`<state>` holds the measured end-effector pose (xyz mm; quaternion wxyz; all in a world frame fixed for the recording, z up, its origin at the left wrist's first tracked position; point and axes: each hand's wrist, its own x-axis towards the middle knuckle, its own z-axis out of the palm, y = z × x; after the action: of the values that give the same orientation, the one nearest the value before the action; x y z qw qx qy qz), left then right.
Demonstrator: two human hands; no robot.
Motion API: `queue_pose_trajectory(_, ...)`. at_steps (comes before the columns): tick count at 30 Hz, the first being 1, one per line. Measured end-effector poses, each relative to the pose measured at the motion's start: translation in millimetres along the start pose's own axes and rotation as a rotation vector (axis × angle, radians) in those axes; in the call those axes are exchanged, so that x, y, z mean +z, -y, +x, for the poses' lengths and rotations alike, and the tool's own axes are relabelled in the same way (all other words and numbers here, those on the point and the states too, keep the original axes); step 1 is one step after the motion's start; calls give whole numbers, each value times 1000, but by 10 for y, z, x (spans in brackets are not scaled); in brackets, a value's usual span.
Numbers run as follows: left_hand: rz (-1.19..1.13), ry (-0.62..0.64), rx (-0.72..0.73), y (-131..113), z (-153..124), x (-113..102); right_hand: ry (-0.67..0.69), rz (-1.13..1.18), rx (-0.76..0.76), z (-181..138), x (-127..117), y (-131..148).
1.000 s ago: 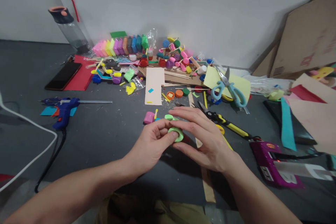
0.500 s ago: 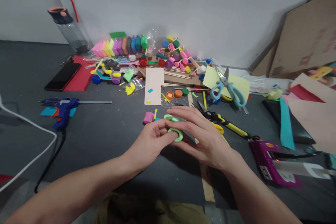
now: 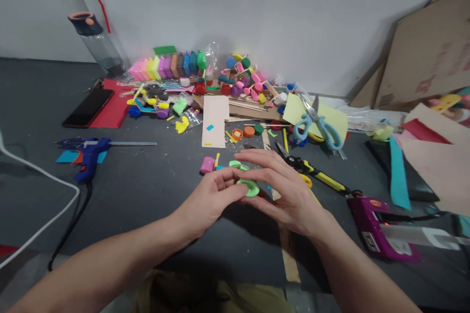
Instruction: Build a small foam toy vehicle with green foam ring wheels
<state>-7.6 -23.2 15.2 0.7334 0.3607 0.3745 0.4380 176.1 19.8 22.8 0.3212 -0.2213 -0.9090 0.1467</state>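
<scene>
Between my hands is a flat, round piece of light green modelling clay (image 3: pixel 251 188). My left hand (image 3: pixel 216 193) pinches it at its left side, the thumb pressed on its face. Fingers of my right hand (image 3: pixel 284 188) curl round its right side, above and below. Just behind the fingertips shows another light green piece (image 3: pixel 235 163), partly hidden. Beyond my left hand a pink bottle cap (image 3: pixel 207 165) lies with a small yellow stick (image 3: pixel 217 159) and a bit of blue.
A blue glue gun (image 3: pixel 88 154) lies at left, its cable trailing forward. On the right are pliers (image 3: pixel 323 176), light blue scissors (image 3: pixel 317 124) and a purple power strip (image 3: pixel 380 230). Colourful clay packs (image 3: pixel 169 64) and small craft models (image 3: pixel 242 78) line the wall.
The green clay has been turned and spread: it showed a hollow ring around my left thumb, and now a flatter disc. My hands have barely moved.
</scene>
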Motion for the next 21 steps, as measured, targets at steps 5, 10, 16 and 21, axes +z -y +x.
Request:
queue_pose_trajectory(5,-18,-9,-8,-14,21,13,22,-17,-13,1,31,9)
queue_pose_trajectory(10,-29,15,-13,-24,41,19,27,-11,-7,-4,37,12)
queue_pose_trajectory(16,-52,36,-13,-18,15,-1,21,24,36,-11,45,26)
queue_pose_trajectory(21,-114,-61,8,-9,22,-8,33,-50,74,-35,131,56)
